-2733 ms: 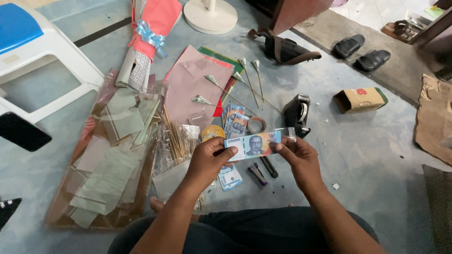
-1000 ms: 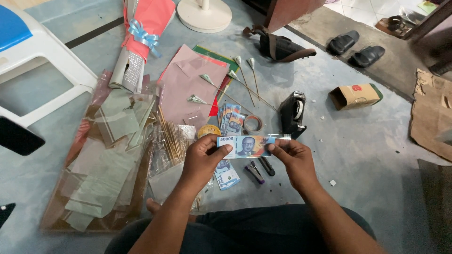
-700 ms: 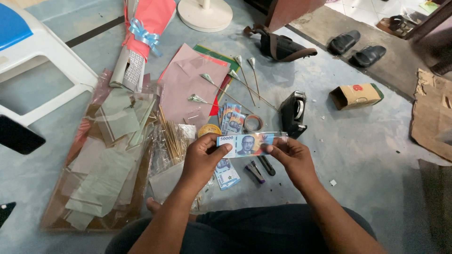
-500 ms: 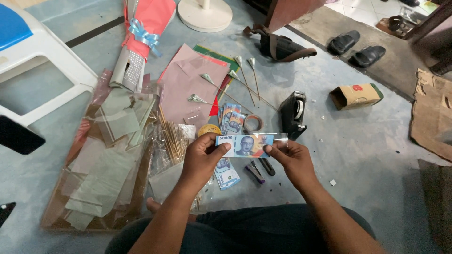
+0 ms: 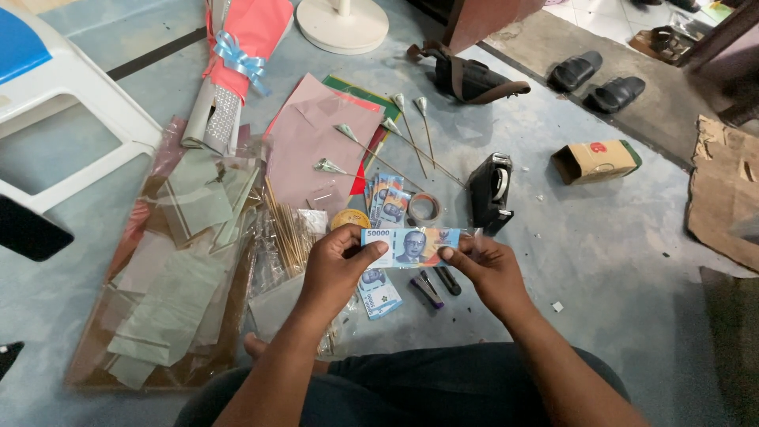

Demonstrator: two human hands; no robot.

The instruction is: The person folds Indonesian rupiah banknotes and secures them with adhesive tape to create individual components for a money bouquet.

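I hold a blue banknote (image 5: 413, 246) flat and level in front of me. My left hand (image 5: 336, 269) pinches its left end and my right hand (image 5: 490, 267) pinches its right end. Under the note, on the grey floor, lie more blue banknotes (image 5: 379, 291), a small dark cutter (image 5: 427, 289) and a roll of clear tape (image 5: 425, 209). A fanned stack of banknotes (image 5: 387, 199) sits just beyond.
A black tape dispenser (image 5: 490, 192) stands to the right. Wooden skewers (image 5: 286, 233), clear plastic sheets (image 5: 178, 269), pink paper (image 5: 316, 154), a wrapped bouquet cone (image 5: 233, 63), folded notes on sticks (image 5: 395, 138), a cardboard box (image 5: 594, 160), slippers (image 5: 597, 81) and a white stool (image 5: 71, 111) surround me.
Both hands keep hold of the banknote and it stays in nearly the same place. The view has shifted slightly.
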